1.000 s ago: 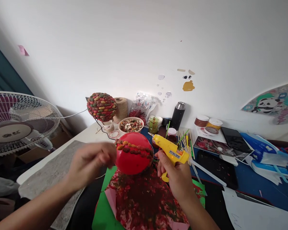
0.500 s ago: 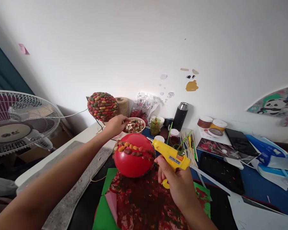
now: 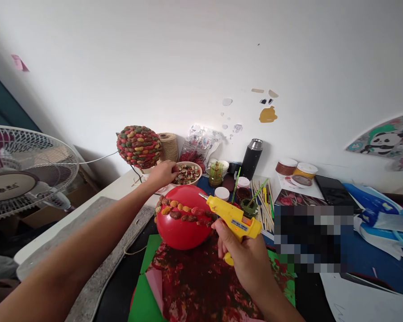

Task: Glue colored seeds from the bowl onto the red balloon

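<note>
My right hand [image 3: 243, 255] grips a yellow hot glue gun [image 3: 235, 218], its metal nozzle pointing left over a red balloon [image 3: 184, 230]. Rows of brown, orange and red shell-like pieces [image 3: 184, 209] stick to the balloon, which rests on a paint-smeared sheet [image 3: 201, 281]. Beyond the balloon, my left hand [image 3: 163, 173] is at the left rim of a bowl [image 3: 200, 178] filled with small, painted shell-like pieces [image 3: 187, 174]. Its fingers are bent together; what they hold, if anything, is hidden.
A ball covered in coloured pieces [image 3: 139, 146] and a twine spool [image 3: 168, 146] stand behind the bowl. Paint jars [image 3: 248, 208], sticks [image 3: 263, 201] and a black flask [image 3: 252, 158] lie to the right. A fan [image 3: 27, 172] stands at left.
The glue gun has shifted slightly left, its nozzle now over the balloon's upper right. My left hand stays at the bowl, its fingers more curled. The view has shifted slightly.
</note>
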